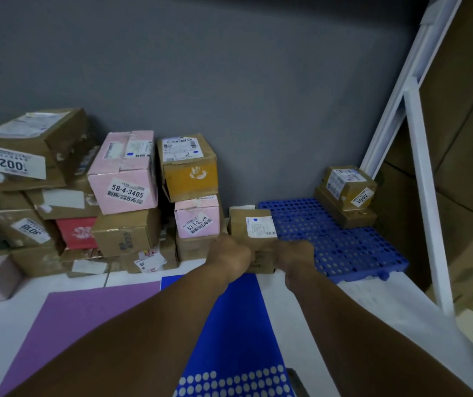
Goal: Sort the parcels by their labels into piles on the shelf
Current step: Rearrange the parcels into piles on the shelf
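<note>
A: Grey wall (229,81), white shelf (6,325). Where is the small brown cardboard parcel (251,227)?
B: At the blue perforated plastic pallet's (344,239) left edge, gripped by left hand (231,253) and right hand (294,255).

fingers of left hand (231,253), right hand (294,255) hidden behind parcel (238,226) | label (261,226) print unreadable
</note>
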